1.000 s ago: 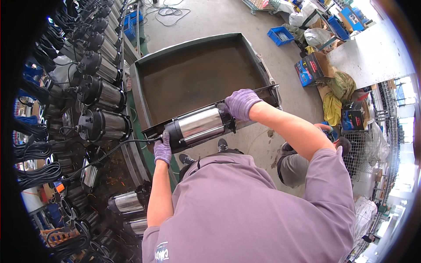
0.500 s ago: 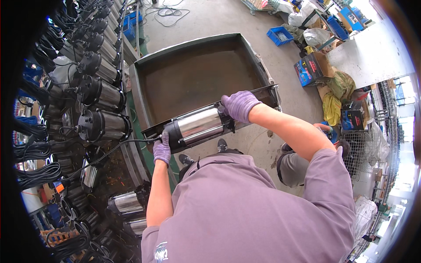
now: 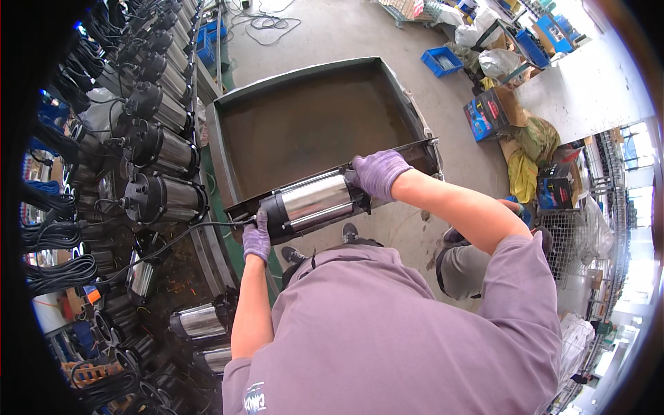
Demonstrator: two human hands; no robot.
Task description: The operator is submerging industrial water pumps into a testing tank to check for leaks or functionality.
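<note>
The left hand (image 3: 256, 240), in a purple knitted glove, is partly closed on the cable end of a cylindrical pump (image 3: 317, 199); its thumb lies up along the black end cap (image 3: 272, 216), while the other fingers are mostly hidden. The right hand (image 3: 380, 174), gloved alike, curls over the pump's opposite end from above, the fingers bent and close together; how firmly they press cannot be told.

The pump lies on its side between the two hands, along the near rim of a rectangular metal tank (image 3: 216, 155), slanting upward to the right. Its casing is smooth, shiny steel with thin rods running lengthwise, and its ends are dull black. A black cable (image 3: 181, 238) leaves the left end and trails off to the left of the tank.

The tank has straight, dark greenish walls around a murky brown surface. Left of it stand similar steel-and-black pumps (image 3: 169, 197) in a row. Beyond its far right corner sits a blue plastic crate (image 3: 441, 62); to its right is an open cardboard box (image 3: 487, 114).
</note>
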